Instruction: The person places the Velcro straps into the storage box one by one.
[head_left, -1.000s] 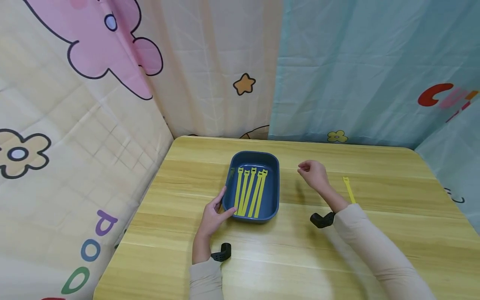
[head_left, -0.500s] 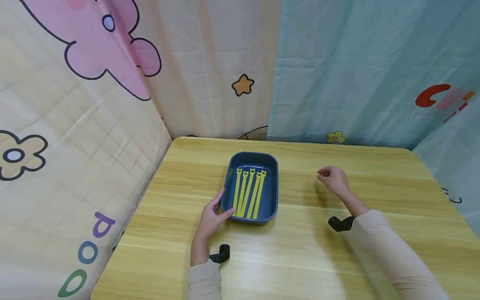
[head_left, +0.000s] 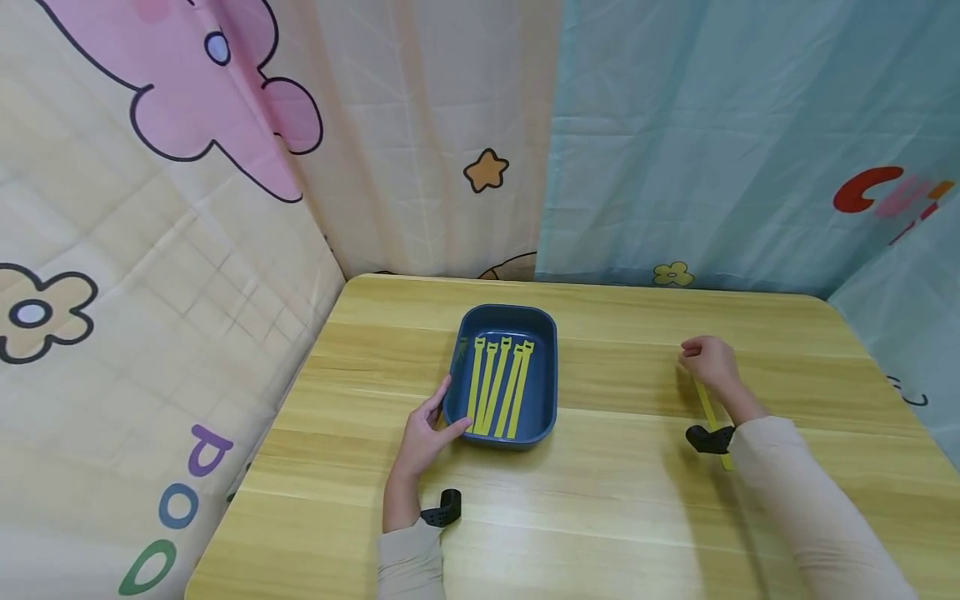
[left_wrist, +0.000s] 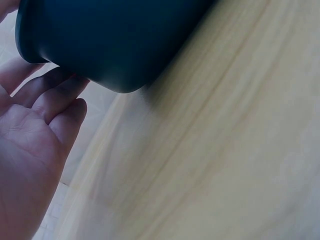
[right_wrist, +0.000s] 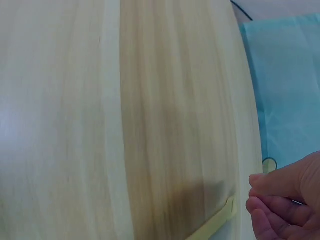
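My left hand [head_left: 422, 437] grips the near left corner of a dark blue plastic tray [head_left: 546, 375], thumb over the rim and fingers along the outer wall. Inside the tray lie several yellow hook-and-loop cable ties [head_left: 495, 392], side by side with heads toward the far end. My right hand [head_left: 711, 364] hovers above a single yellow cable tie [head_left: 707, 406] lying on the table; hand and wrist cover parts of it. In the right wrist view, the thumb and curled fingers [right_wrist: 280, 200] meet with nothing seen between them, just beside the tie's head [right_wrist: 230, 207].
The wooden table [head_left: 615, 483] reaches back to printed curtains [head_left: 637, 167] along its far edge, with another curtain [head_left: 187, 250] at the left. Black wrist cameras [head_left: 442, 508] sit on both wrists.
My right hand has moved right, away from the tray's side, to over the lone cable tie. My left hand and the tray stay in place.
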